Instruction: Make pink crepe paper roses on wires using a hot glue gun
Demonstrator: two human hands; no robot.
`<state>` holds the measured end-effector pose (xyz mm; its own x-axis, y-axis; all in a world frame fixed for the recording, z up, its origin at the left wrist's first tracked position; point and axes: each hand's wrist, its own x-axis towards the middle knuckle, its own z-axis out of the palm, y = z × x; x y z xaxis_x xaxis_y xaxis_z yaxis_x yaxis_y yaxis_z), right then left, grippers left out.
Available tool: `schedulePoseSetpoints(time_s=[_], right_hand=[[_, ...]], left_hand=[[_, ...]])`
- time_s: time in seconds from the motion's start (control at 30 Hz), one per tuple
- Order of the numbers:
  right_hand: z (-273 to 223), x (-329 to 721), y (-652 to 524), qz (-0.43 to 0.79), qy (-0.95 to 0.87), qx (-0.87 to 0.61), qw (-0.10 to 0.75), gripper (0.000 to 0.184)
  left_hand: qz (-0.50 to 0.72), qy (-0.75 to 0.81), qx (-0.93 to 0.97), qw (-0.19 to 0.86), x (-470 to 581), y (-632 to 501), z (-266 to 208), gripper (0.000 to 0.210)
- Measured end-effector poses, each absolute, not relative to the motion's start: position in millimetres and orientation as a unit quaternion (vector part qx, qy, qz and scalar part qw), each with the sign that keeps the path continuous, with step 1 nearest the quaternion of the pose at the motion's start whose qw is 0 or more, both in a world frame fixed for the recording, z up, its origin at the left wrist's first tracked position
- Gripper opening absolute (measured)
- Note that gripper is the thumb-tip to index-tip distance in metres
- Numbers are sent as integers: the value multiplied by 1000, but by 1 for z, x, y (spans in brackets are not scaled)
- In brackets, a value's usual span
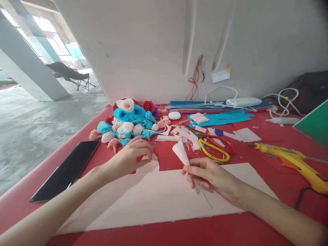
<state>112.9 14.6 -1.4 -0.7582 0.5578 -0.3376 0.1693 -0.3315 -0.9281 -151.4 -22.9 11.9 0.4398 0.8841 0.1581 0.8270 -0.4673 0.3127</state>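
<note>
My right hand (205, 172) pinches a pale pink paper bud (180, 153) at its base, where it narrows onto a thin wire stem (205, 197). The bud tilts up to the left, and the wire slants down below my fingers. My left hand (133, 155) hovers with bent, loosely parted fingers over a rounded pale pink paper petal (149, 165); whether the fingertips touch it I cannot tell. Beneath both hands lies a large pale pink paper sheet (143, 201). Scissors (214, 150) with yellow and red handles rest beyond my right hand.
Paper flowers (128, 126) are heaped at the back left, beside paper scraps (187, 133). A black phone-like slab (68, 171) lies left. A yellow glue gun (289, 157) is at right. Blue paper (225, 118) and a white power strip (243, 101) sit near the wall.
</note>
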Motion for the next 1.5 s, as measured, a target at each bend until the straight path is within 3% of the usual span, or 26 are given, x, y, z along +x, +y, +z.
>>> schedulePoseSetpoints(time_s=[0.13,0.27,0.67,1.03,1.3,1.5], right_hand=[[-2,113,14,751,-561,-323,129,27],[-4,114,15,752,-561,-323,128,27],[-3,115,16,757,-553,-324,131,28],[6,122,25,746,-553,-329,171,27],[36,123,15,612,-659,-349,264,15],[47,125,8,443,-781,-298,325,6]], left_hand=[[134,514,836,137,-156,-25,16,10],[133,531,821,162,-160,-26,15,25],[179,562,759,278,-152,-25,16,14],[259,645,646,314,-147,-27,36,26],[334,652,629,261,-110,-22,66,26],[425,531,706,199,-66,-13,85,12]])
